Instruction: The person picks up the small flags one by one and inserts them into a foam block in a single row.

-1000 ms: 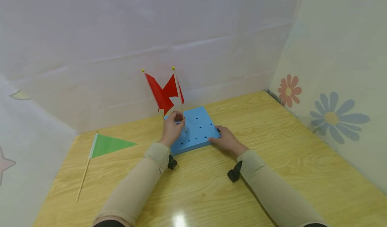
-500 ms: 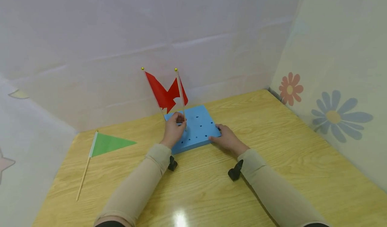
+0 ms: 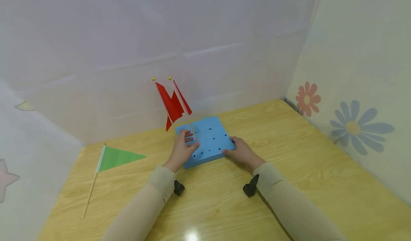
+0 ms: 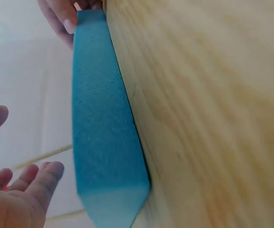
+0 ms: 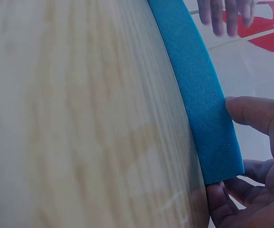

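A blue foam block [image 3: 203, 125] with several small holes in its top lies flat on the table. Two red flags rise from its left part, one [image 3: 165, 100] at the far left and the other [image 3: 183, 99] close beside it, both leaning left. My left hand [image 3: 182, 152] hovers beside the second flag's stick, thumb and fingers spread apart with nothing between them in the left wrist view. My right hand [image 3: 243, 152] holds the block's near right corner, with its thumb [image 5: 251, 111] on the top edge and its fingers around the side.
A green triangular flag [image 3: 118, 159] on a wooden stick lies on the table [image 3: 221, 198] to the left. Behind the block hangs a pale wall sheet [image 3: 205, 48]. On the right wall are printed flowers [image 3: 352, 127].
My left hand has let go of the second red flag's stick and drawn slightly back. That flag now leans further left, nearer the first. My right hand stays on the block.
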### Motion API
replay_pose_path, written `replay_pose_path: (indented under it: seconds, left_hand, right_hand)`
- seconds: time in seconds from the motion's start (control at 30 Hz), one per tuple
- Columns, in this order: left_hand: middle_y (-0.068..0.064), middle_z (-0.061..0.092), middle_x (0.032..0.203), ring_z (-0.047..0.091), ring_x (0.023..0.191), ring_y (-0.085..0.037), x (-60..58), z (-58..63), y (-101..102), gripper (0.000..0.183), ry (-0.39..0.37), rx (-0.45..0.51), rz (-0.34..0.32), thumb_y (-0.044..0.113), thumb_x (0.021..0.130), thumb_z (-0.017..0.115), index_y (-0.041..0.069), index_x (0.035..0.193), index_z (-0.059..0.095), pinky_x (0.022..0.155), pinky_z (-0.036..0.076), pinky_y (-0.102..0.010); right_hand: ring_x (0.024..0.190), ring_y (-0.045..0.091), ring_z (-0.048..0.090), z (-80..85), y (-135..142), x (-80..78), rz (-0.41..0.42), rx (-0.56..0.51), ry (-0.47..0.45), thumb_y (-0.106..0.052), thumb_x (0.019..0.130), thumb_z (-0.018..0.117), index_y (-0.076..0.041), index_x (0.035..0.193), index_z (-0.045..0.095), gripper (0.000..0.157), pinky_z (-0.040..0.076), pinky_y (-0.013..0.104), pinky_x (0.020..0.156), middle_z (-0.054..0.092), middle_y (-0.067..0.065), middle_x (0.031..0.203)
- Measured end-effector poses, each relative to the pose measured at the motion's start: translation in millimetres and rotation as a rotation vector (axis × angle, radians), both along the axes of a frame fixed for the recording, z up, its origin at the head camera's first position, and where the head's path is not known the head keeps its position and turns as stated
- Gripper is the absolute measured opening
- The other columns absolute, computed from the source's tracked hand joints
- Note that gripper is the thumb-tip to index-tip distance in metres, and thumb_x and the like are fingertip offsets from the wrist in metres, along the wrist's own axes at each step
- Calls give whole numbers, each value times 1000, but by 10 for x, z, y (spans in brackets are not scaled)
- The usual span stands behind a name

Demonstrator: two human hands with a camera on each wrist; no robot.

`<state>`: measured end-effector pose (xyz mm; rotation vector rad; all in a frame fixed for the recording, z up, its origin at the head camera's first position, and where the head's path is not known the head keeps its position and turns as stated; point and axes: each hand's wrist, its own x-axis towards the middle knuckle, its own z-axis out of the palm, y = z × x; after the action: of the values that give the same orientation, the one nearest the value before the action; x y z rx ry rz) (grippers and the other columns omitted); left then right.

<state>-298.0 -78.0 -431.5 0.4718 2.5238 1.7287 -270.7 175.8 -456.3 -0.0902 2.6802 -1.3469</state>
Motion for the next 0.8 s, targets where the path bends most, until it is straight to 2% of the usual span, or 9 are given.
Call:
replay_pose_path:
  seconds: [0.13,0.33,0.57,0.8]
  left_hand:
    - [-25,52,140,54,128,-39,163,-8,-164,59,11,0,-21,7,99,70,-6,146,38,107,47,-52]
    - [-23,54,140,55,128,-36,358,-13,-478,58,-20,16,15,10,100,69,-4,147,38,107,46,-54]
    - [-25,47,145,50,134,-38,426,30,-783,59,-82,34,60,14,103,67,0,150,36,109,42,-56]
    - [-24,45,147,48,135,-38,523,66,-1018,59,-82,56,86,16,104,65,0,151,34,110,40,-55]
  right_hand:
    - [146,49,32,9,-21,13,-5,-9,-4,-23,101,68,13,155,29,76,31,58,117,31,34,158]
    - [146,49,31,5,-29,18,-3,5,-20,-24,102,67,11,157,27,76,31,58,117,30,34,159]
    - [145,50,32,-3,9,0,7,43,-7,-26,102,67,13,155,28,77,31,58,116,31,36,157]
    - [145,50,33,11,-18,-14,21,43,-7,-24,102,67,13,155,28,75,33,58,116,31,36,157]
